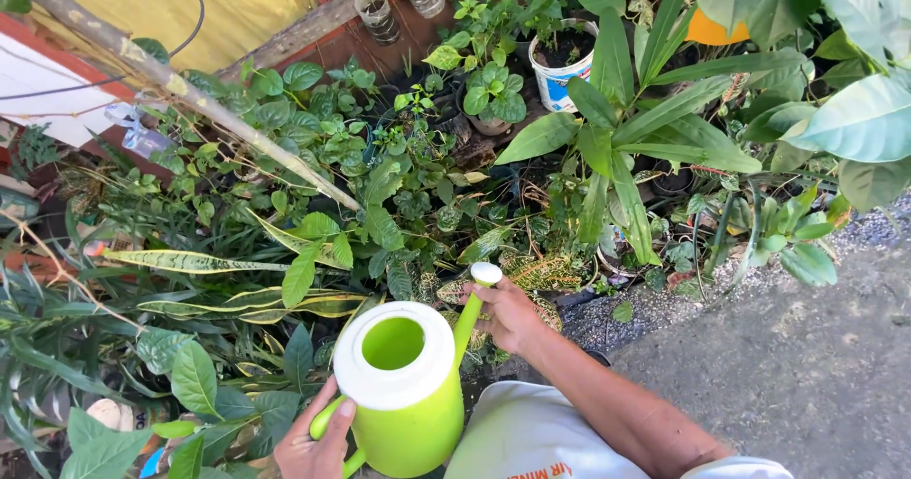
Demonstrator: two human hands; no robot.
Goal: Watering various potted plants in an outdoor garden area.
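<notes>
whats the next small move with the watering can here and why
Probably tip the green watering can forward over the plants. The left hand grips its handle, the right hand holds the spout near its white tip, and the can stands nearly upright, its spout pointing up above the leaves, with no water visibly pouring.

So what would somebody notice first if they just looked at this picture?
The bright green watering can at the bottom middle jumps out, with the left hand on its handle and the right hand gripping its spout. Above it spreads a crowd of leafy plants, and a white pot stands near the top.
</notes>
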